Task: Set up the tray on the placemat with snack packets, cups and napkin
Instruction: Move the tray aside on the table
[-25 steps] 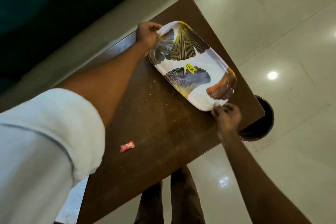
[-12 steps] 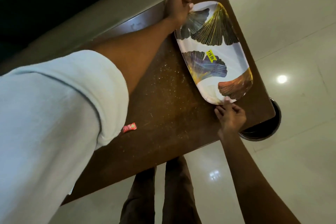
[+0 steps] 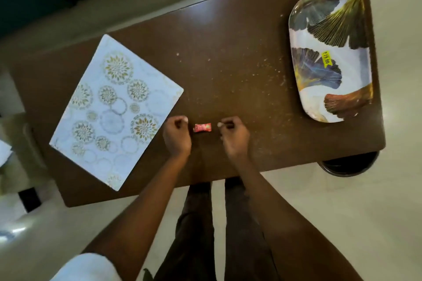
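Note:
A white oval tray [image 3: 315, 96] printed with fan-shaped leaves and a yellow price sticker lies flat at the right end of the brown table [image 3: 239, 57]. A pale placemat [image 3: 114, 109] with gold flower circles lies at the left end, set at an angle. Between them, near the front edge, sits a small red packet [image 3: 202, 127]. My left hand [image 3: 177, 136] is just left of the packet and my right hand [image 3: 233, 137] just right of it. Both have curled fingers and hold nothing; neither clearly touches the packet.
Crumbs speckle the table top between the packet and the tray. A dark round bin [image 3: 349, 165] stands on the floor under the table's right front corner. My legs [image 3: 219, 223] are at the front edge. Glossy pale floor surrounds the table.
Both hands have let go of the tray, which now rests on the table, and moved back to either side of the red packet. The view swung left, bringing the placemat into sight.

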Available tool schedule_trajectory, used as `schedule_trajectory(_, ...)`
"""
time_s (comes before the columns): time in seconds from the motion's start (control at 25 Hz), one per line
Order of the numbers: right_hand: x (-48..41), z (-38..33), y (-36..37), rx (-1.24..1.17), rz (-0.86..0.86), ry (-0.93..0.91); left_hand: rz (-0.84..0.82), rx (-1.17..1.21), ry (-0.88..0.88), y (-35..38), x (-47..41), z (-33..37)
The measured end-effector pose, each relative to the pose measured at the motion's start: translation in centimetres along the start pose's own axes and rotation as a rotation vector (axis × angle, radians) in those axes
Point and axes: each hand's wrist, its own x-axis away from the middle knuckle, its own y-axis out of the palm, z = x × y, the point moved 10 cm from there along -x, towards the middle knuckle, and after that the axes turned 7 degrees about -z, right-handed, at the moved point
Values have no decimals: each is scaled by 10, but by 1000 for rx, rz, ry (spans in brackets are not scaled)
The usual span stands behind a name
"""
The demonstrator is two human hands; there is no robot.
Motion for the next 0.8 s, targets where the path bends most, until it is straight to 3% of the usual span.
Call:
schedule_trajectory(0.12,6,-30,51,467,-110,-194,-32,82,-102,6,20,-36)
schedule_trajectory(0.24,9,-36,61,701,-118,-268,-115,104,-68,29,25,-19)
schedule_trajectory(0.36,10,-26,28,706,-43,-231,-213,55,33,58,36,4)
schedule_trajectory(0.56,23,17,-94,566,234,-59,-496,-89,299,162,99,57)
schedule_trajectory(0.8,30,57,-190,443,408,62,-692,-172,418,252,156,93)
